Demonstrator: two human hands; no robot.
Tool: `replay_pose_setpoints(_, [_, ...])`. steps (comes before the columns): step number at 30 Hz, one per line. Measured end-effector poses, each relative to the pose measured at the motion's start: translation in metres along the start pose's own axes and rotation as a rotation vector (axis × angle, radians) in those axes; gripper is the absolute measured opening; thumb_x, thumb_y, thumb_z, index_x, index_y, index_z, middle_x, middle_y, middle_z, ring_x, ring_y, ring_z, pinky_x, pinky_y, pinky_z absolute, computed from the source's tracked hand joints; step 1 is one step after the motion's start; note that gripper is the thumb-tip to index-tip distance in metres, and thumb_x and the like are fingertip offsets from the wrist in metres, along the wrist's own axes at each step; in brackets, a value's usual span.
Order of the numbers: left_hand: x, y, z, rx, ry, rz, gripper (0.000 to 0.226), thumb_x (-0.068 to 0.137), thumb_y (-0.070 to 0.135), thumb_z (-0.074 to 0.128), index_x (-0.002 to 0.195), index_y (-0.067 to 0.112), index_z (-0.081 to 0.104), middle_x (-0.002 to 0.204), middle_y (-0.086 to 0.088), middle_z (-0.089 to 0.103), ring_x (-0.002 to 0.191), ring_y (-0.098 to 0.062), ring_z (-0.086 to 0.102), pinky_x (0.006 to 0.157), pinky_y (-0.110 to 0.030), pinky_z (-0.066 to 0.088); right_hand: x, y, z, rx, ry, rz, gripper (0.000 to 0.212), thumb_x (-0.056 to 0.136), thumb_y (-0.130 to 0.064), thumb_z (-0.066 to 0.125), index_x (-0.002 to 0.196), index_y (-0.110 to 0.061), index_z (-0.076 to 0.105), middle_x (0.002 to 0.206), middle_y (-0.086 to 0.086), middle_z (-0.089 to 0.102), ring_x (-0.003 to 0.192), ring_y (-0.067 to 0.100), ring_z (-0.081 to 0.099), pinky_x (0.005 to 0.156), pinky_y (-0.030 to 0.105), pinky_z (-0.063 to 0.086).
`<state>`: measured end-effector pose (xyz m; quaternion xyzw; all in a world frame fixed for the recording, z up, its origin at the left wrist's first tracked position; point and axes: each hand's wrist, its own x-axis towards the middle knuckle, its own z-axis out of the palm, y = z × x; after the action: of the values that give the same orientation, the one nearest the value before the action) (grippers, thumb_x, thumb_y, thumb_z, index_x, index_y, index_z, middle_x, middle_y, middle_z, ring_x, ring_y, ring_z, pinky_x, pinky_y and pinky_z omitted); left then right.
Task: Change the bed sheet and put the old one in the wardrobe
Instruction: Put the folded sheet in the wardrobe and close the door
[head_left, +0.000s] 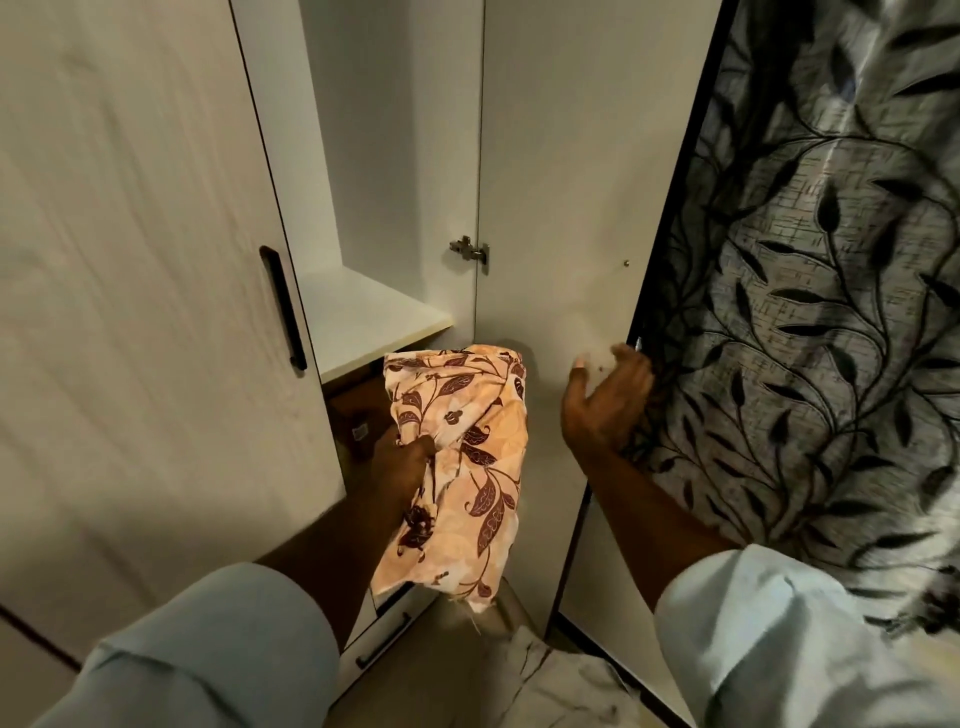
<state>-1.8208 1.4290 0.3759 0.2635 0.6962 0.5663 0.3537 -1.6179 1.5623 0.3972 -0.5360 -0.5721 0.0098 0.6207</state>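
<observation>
A bundled orange bed sheet with a dark brown leaf print hangs in front of the open wardrobe. My left hand grips its left side, fingers sunk into the cloth. The top of the bundle reaches just under the white shelf inside the wardrobe. My right hand rests on the inner face of the open right door, fingers at its dark outer edge. Whether those fingers wrap round the edge is blurred.
The shut left wardrobe door carries a black handle. A dark space with a small object lies below the shelf. A drawer front sits low. A grey curtain with black leaves hangs on the right.
</observation>
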Motion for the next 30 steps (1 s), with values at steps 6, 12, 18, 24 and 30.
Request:
replay_pose_setpoints(6, [0.005, -0.003, -0.022, -0.033, 0.049, 0.005, 0.047, 0.076, 0.014, 0.077, 0.122, 0.018, 0.068, 0.110, 0.000, 0.068, 0.107, -0.028, 0.064, 0.096, -0.039, 0.049, -0.030, -0.030, 0.030, 0.243, -0.485, -0.145, 0.020, 0.091, -0.029, 0.065, 0.107, -0.021, 0.056, 0.098, -0.005, 0.058, 0.086, 0.011, 0.055, 0.070, 0.026, 0.050])
replay_pose_setpoints(12, [-0.004, -0.008, -0.071, -0.064, 0.148, 0.059, 0.036, 0.083, -0.001, 0.071, 0.115, 0.014, 0.069, 0.104, -0.001, 0.068, 0.098, -0.023, 0.063, 0.085, -0.028, 0.044, -0.059, -0.047, 0.063, 0.379, -0.639, -0.037, 0.007, 0.092, -0.017, 0.065, 0.094, -0.017, 0.059, 0.091, -0.002, 0.062, 0.082, 0.011, 0.060, 0.070, 0.028, 0.053])
replay_pose_setpoints(18, [-0.013, -0.020, -0.130, -0.039, 0.263, 0.008, 0.046, 0.084, 0.010, 0.073, 0.129, 0.013, 0.064, 0.114, 0.000, 0.064, 0.103, -0.024, 0.058, 0.091, -0.033, 0.043, -0.089, -0.079, 0.096, 0.443, -0.799, 0.054, 0.010, 0.089, -0.009, 0.065, 0.086, -0.018, 0.062, 0.086, -0.002, 0.067, 0.082, 0.017, 0.063, 0.075, 0.029, 0.050])
replay_pose_setpoints(24, [-0.026, -0.025, -0.190, -0.070, 0.409, -0.035, 0.049, 0.077, 0.014, 0.074, 0.126, 0.015, 0.067, 0.117, -0.008, 0.069, 0.105, -0.029, 0.061, 0.091, -0.037, 0.047, -0.113, -0.150, 0.130, 0.521, -0.962, 0.172, 0.012, 0.093, -0.006, 0.059, 0.092, 0.002, 0.066, 0.092, 0.015, 0.070, 0.077, 0.014, 0.057, 0.065, 0.012, 0.042])
replay_pose_setpoints(30, [-0.040, -0.030, -0.236, -0.094, 0.498, -0.032, 0.044, 0.084, 0.006, 0.071, 0.128, 0.010, 0.066, 0.111, -0.009, 0.068, 0.103, -0.029, 0.061, 0.085, -0.033, 0.049, -0.116, -0.197, 0.160, 0.606, -1.015, 0.132, 0.009, 0.096, -0.016, 0.067, 0.103, -0.011, 0.067, 0.105, 0.000, 0.069, 0.093, 0.013, 0.061, 0.076, 0.016, 0.048])
